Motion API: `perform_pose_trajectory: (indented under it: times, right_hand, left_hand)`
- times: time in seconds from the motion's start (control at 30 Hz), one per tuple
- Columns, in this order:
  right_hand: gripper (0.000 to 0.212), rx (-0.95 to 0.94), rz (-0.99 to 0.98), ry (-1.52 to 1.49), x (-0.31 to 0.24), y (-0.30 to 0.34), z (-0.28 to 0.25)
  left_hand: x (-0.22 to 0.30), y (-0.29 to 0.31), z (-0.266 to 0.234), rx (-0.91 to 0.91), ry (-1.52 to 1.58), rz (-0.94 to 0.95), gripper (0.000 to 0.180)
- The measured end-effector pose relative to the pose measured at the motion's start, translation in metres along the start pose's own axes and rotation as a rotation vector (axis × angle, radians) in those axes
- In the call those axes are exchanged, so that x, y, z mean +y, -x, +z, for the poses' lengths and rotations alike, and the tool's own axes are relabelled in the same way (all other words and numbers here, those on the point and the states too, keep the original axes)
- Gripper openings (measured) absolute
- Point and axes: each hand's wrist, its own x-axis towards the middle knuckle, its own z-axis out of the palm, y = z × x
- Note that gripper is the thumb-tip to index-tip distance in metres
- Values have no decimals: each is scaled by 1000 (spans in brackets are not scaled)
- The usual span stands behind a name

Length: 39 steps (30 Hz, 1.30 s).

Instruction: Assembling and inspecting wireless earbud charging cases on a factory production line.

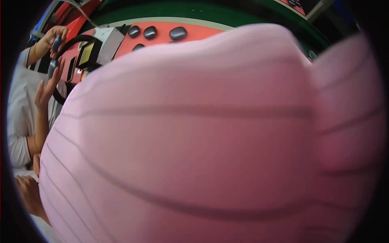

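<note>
Own left hand and right hand: neither visible, so can't tell if fingers are wide, narrow or holding something. Pink striped cloth (194,141) fills most of the view, blurred, very close; can't tell whose.

Left of it, co-worker in grey shirt (24,97). Their far hand (49,38) has fingers on a dark rounded piece (57,43); their nearer hand (50,83) holds a second dark piece (53,67). Near left, another hand (27,189) at the cloth's edge, fingers curled, grip unclear.

More of the same: four loose dark pieces (150,32) on the red bench (198,29), far side. Two sit just beside each other, one further right, the fourth nearer and partly hidden by cloth.

Left of those: pale box (108,42), yellow panel in a black frame (86,53), black curved bar (77,39). Green surface (194,12) beyond the bench.
</note>
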Motion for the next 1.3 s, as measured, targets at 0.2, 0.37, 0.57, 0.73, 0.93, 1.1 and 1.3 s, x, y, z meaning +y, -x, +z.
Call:
perform_pose_trajectory:
  times: [0.2, 0.37, 0.57, 0.73, 0.93, 1.1, 1.3]
  right_hand:
    - [29, 70, -230, 1027, 8, -15, -5]
    - [32, 83, -313, 1208, 19, -2, 18]
    - [30, 11, -452, 1186, 14, -2, 43]
    - [36, -109, -370, 1381, 32, 12, 38]
    - [27, -271, -509, 1732, 53, 26, 53]
    - [35, -59, -377, 1644, 65, 27, 56]
    - [34, -404, -628, 2087, 61, 42, 49]
  left_hand:
    - [-33, 27, -18, 64, 116, -276, 36]
    - [-4, 12, -41, 181, 201, -566, 37]
    - [-5, -34, 6, 534, 288, 67, 60]
    - [-30, -22, 52, 456, 924, 39, 54]
    - [-46, 0, 58, 431, 1244, 7, 50]
    - [-48, 14, 69, 448, 1271, -41, 41]
    - [-49, 24, 80, 388, 1369, -21, 37]
